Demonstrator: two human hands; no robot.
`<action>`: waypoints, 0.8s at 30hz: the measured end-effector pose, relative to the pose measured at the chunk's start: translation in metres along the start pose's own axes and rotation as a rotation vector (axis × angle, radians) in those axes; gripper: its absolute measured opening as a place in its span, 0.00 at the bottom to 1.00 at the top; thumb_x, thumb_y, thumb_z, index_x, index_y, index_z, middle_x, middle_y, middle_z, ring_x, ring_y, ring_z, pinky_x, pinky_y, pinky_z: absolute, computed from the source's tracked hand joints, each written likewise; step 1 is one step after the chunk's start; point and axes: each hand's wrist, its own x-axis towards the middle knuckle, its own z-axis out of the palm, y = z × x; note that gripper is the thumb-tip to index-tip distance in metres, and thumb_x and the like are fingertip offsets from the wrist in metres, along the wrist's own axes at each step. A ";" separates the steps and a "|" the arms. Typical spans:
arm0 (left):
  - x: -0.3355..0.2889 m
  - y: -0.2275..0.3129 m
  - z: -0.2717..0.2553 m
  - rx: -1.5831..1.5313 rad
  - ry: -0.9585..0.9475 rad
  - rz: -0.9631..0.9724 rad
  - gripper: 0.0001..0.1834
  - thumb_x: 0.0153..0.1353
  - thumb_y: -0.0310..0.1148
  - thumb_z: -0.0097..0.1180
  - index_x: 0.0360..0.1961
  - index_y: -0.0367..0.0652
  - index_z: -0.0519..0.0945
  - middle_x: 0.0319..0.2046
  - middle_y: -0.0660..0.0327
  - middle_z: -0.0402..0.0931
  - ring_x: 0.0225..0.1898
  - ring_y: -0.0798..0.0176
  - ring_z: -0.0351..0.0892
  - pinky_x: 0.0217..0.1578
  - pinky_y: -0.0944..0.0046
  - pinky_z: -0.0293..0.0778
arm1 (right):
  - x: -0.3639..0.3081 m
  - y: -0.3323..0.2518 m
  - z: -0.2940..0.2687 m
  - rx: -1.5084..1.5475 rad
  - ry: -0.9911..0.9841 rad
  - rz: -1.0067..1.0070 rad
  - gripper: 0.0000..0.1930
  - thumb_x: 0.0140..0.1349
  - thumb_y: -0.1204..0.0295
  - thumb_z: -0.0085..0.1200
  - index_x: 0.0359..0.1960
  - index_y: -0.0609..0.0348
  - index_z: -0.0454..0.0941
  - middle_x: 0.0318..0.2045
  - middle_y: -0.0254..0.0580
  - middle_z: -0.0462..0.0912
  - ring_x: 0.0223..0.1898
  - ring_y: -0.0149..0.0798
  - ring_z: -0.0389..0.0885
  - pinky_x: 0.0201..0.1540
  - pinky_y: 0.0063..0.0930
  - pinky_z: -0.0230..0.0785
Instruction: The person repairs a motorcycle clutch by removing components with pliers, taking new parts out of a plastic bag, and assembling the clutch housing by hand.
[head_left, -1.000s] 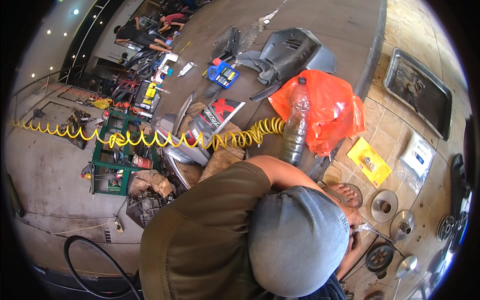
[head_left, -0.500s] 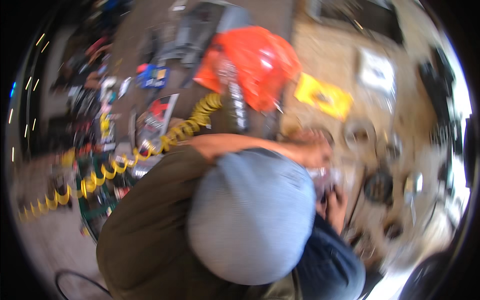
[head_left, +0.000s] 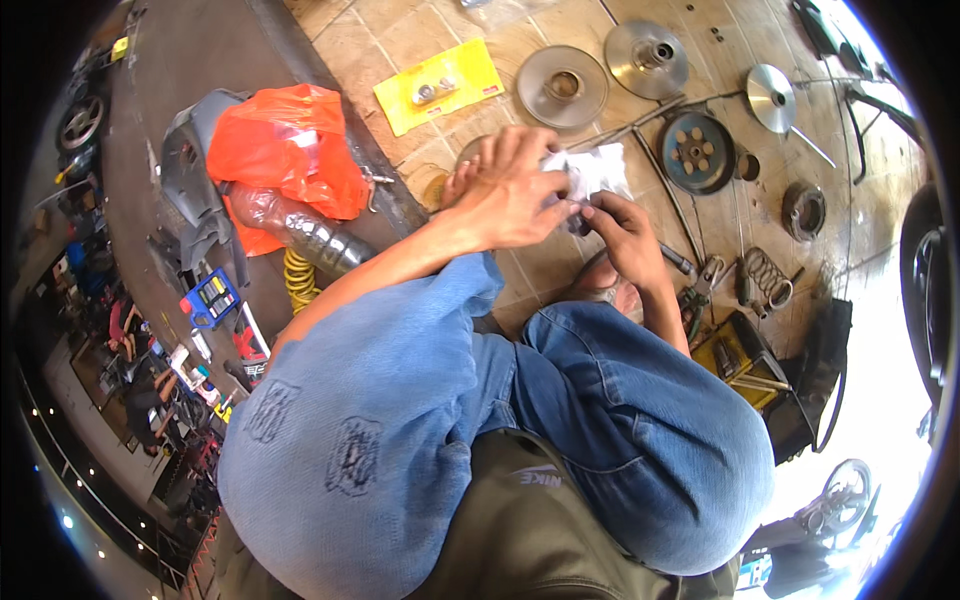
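My left hand (head_left: 515, 200) reaches in from the left with bent fingers, its thumb meeting the right hand's fingertips. My right hand (head_left: 628, 235) is closed in a pinch opposite it. Between them is a small dark part (head_left: 577, 222), mostly covered by the fingers, its kind not clear. A crumpled white piece of plastic or cloth (head_left: 603, 170) lies just beyond the fingertips, against the held part. Under and beside the left hand, a round metal disc (head_left: 475, 152) is partly hidden. Past the hands lies a yellow packet (head_left: 438, 86) with small metal pieces on it.
Pulley discs (head_left: 563, 87), a dark clutch bell (head_left: 697, 152) and a coil spring (head_left: 767, 277) lie on the tiles. Pliers (head_left: 708, 285) and a yellow-black tool case (head_left: 740, 360) are at the right. Orange plastic bag (head_left: 290, 150), bottle (head_left: 320, 243) and yellow coiled hose (head_left: 299, 282) are left.
The view has swung and sharpened from a blur; the floor parts now appear further left and more fully. Both hands remain close together, with the white piece now plainly visible beside them.
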 end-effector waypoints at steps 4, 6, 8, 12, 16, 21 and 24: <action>-0.009 -0.023 0.035 -0.308 -0.077 -0.007 0.15 0.61 0.48 0.63 0.42 0.51 0.88 0.62 0.50 0.65 0.64 0.41 0.58 0.62 0.34 0.54 | -0.003 -0.010 0.003 -0.043 -0.009 0.021 0.11 0.71 0.70 0.58 0.32 0.65 0.80 0.27 0.35 0.81 0.31 0.27 0.74 0.35 0.26 0.67; -0.008 -0.022 0.037 -0.372 -0.160 -0.074 0.17 0.62 0.51 0.64 0.43 0.53 0.88 0.62 0.52 0.65 0.67 0.41 0.54 0.65 0.33 0.47 | -0.004 -0.013 0.002 -0.138 -0.012 0.037 0.11 0.72 0.71 0.56 0.32 0.65 0.78 0.27 0.33 0.78 0.32 0.26 0.71 0.35 0.24 0.65; -0.006 -0.020 0.028 -0.409 -0.241 -0.065 0.15 0.66 0.49 0.63 0.45 0.53 0.87 0.64 0.52 0.61 0.70 0.41 0.51 0.70 0.34 0.45 | -0.002 -0.011 0.002 -0.193 -0.017 0.024 0.12 0.73 0.71 0.55 0.31 0.64 0.75 0.24 0.30 0.72 0.30 0.25 0.65 0.32 0.24 0.60; -0.006 -0.024 0.031 -0.469 -0.232 -0.014 0.16 0.65 0.49 0.64 0.43 0.50 0.88 0.64 0.51 0.61 0.71 0.42 0.51 0.71 0.36 0.45 | -0.001 -0.016 0.002 -0.299 -0.031 0.025 0.11 0.70 0.71 0.55 0.30 0.66 0.75 0.20 0.39 0.72 0.27 0.29 0.67 0.31 0.32 0.64; -0.014 -0.028 0.037 -0.453 -0.235 -0.001 0.19 0.66 0.50 0.60 0.52 0.55 0.85 0.68 0.52 0.58 0.72 0.39 0.51 0.71 0.36 0.46 | -0.007 -0.018 -0.004 -0.247 -0.086 0.101 0.10 0.70 0.70 0.54 0.33 0.65 0.78 0.23 0.35 0.73 0.26 0.28 0.67 0.30 0.29 0.62; -0.016 -0.020 0.023 -0.302 -0.361 -0.089 0.26 0.69 0.64 0.52 0.56 0.61 0.83 0.71 0.53 0.55 0.74 0.36 0.48 0.71 0.25 0.37 | -0.006 -0.014 -0.005 -0.311 -0.117 -0.008 0.11 0.69 0.70 0.54 0.36 0.67 0.80 0.26 0.43 0.81 0.30 0.34 0.75 0.36 0.33 0.71; 0.011 -0.012 0.016 -0.326 -0.420 -0.071 0.23 0.69 0.60 0.55 0.51 0.58 0.85 0.69 0.63 0.59 0.74 0.44 0.52 0.73 0.33 0.36 | -0.006 -0.032 -0.016 -0.319 -0.093 -0.057 0.09 0.68 0.71 0.54 0.37 0.67 0.80 0.26 0.44 0.82 0.30 0.35 0.77 0.37 0.33 0.71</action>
